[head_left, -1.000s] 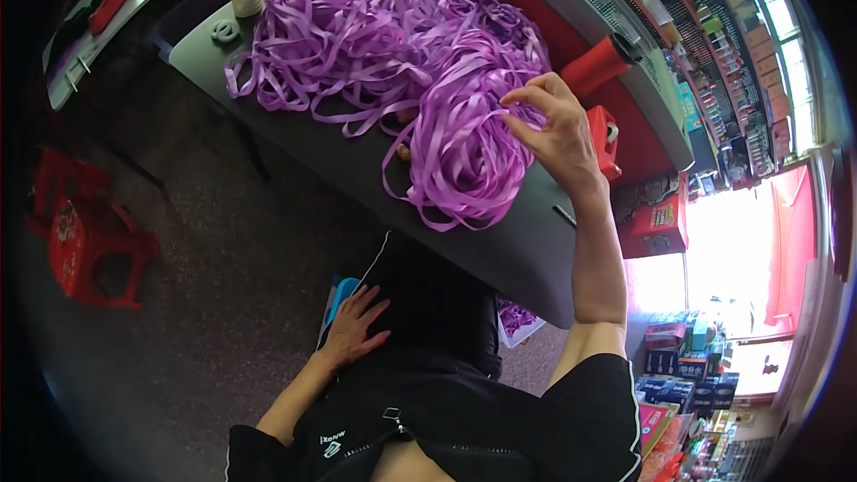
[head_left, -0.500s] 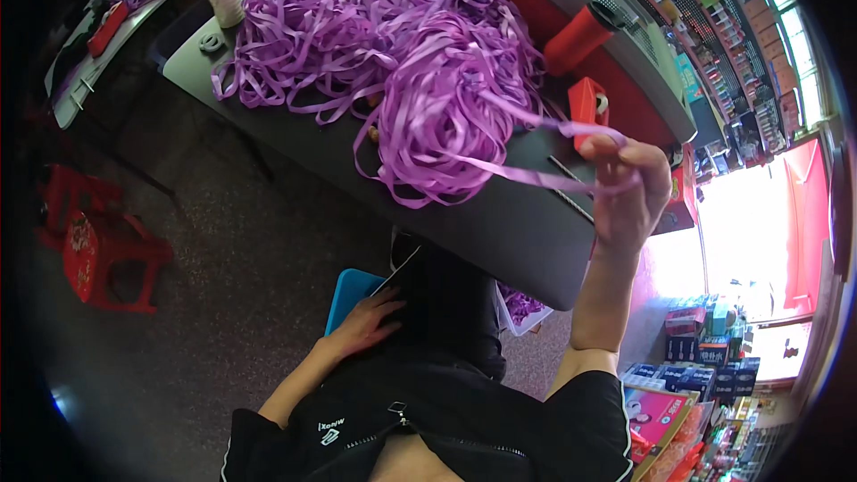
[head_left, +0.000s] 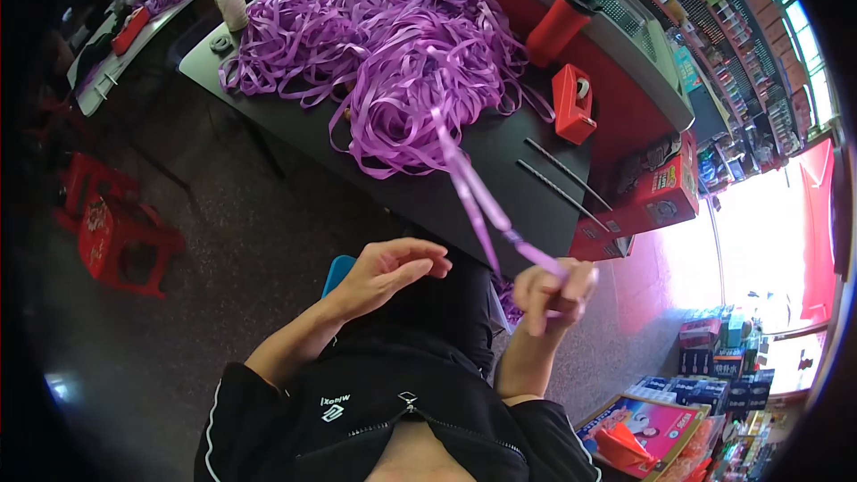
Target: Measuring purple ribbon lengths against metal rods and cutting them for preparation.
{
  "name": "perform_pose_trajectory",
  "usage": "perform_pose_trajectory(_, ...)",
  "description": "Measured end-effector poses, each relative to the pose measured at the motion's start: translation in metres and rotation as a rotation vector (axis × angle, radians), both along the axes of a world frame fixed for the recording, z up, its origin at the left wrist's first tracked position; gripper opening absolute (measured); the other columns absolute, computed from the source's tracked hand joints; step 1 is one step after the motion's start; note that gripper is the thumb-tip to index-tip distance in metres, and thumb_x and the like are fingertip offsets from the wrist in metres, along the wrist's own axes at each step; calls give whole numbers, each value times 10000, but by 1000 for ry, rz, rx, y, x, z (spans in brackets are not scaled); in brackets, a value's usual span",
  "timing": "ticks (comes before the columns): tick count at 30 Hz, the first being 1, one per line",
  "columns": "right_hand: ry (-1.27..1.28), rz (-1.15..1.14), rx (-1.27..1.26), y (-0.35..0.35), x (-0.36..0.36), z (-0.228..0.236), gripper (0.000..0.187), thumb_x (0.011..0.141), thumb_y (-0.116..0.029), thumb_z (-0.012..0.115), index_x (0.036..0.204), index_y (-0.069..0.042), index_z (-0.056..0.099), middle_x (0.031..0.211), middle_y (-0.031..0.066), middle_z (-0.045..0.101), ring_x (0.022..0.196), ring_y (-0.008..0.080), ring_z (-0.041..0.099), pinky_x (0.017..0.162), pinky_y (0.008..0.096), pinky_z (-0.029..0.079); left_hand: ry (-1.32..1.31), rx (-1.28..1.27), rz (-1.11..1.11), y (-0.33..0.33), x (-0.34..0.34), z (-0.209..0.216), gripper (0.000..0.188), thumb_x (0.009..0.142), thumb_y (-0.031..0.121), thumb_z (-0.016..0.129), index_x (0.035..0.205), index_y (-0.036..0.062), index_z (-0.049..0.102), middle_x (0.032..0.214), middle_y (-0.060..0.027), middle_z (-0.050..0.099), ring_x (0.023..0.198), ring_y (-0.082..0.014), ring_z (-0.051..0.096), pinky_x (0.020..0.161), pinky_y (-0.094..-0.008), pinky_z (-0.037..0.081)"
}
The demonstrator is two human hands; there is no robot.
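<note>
A big heap of purple ribbon straps (head_left: 357,27) covers the far part of the dark table (head_left: 500,170). From its near side, a purple ribbon strap (head_left: 486,201) runs toward me in two lengths, with a small dark spot along one of them. My right hand (head_left: 555,295), past the table's near edge, is closed on this strap, fingers curled. My left hand (head_left: 388,272) hovers above my lap, fingers stretched out, holding nothing and apart from the strap.
Two thin rods (head_left: 558,187) jut past the table's right edge. Behind them stand a red tape dispenser (head_left: 573,116) and a red cylinder (head_left: 558,31). Red stools (head_left: 125,245) are at left; a blue stool edge (head_left: 337,274) shows by my lap. Boxes (head_left: 714,339) are stacked at right.
My right hand has come down and toward me, drawing the strap out from the heap. My left hand has lifted off my lap and moved up. The near bulge of the heap looks flatter.
</note>
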State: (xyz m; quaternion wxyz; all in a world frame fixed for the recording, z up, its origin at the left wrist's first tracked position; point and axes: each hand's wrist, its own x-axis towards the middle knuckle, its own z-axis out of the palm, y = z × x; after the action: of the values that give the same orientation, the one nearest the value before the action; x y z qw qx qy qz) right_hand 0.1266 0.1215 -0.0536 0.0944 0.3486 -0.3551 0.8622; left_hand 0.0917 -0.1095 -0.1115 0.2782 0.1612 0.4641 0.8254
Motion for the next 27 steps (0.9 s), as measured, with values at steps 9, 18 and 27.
perform_pose_trajectory(9, -279, -59, 20, -3, 33, -57, 209, 881, -145, 648, 996, 29, 640, 933, 269, 674, 640, 229, 666, 640, 350, 485, 1173, -1125, 671, 23, -117, 94, 215, 814, 199, 682, 921, 13, 680, 847, -124, 602, 824, -250, 593, 729, -340, 475)
perform_pose_trajectory(18, -362, 46, 39, -6, 63, -69, 171, 860, -105, 635, 955, 37, 653, 909, 258, 668, 682, 246, 670, 769, 392, 516, 1205, -1302, 525, 47, -173, 98, 289, 792, 312, 689, 765, 25, 713, 759, -110, 633, 720, -273, 604, 696, -358, 481)
perform_pose_trajectory(27, -194, 120, -208, 38, 93, -84, 192, 899, -186, 623, 881, 4, 620, 528, 125, 573, 389, 177, 544, 422, 334, 415, -86, 30, 248, 13, -281, 109, 154, 892, 230, 662, 889, 77, 680, 722, 7, 656, 550, -87, 559, 488, -239, 436)
